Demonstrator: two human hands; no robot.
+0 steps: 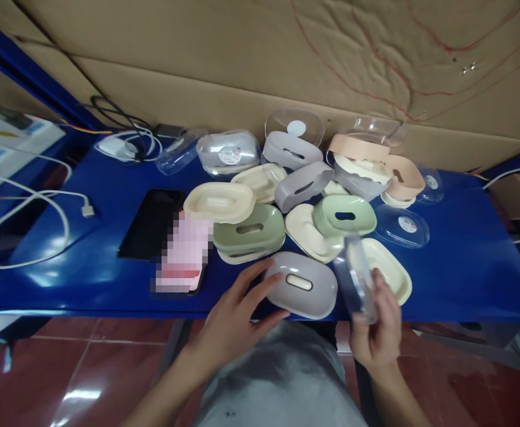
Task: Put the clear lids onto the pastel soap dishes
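Observation:
My left hand [246, 308] has its fingers spread at the left side of a grey oval dish [322, 292] with a slot in its middle, at the table's front edge. In my right hand [381, 326] is a clear plastic lid [357, 284], tilted up on edge and blurred. Just behind that lid lies a cream tray [398, 276]. Beyond the grey dish sit a green dish [269, 228] on a cream base, another green dish [364, 216] and a cream tray [302, 228] partly beneath it.
Grey, cream and peach dishes [405, 175] and clear lids [414, 228] crowd the back of the blue table [465, 255]. A black tablet [146, 225], a pink pixelated item [184, 249] and white cables [66, 225] lie left. Cardboard [197, 47] stands behind.

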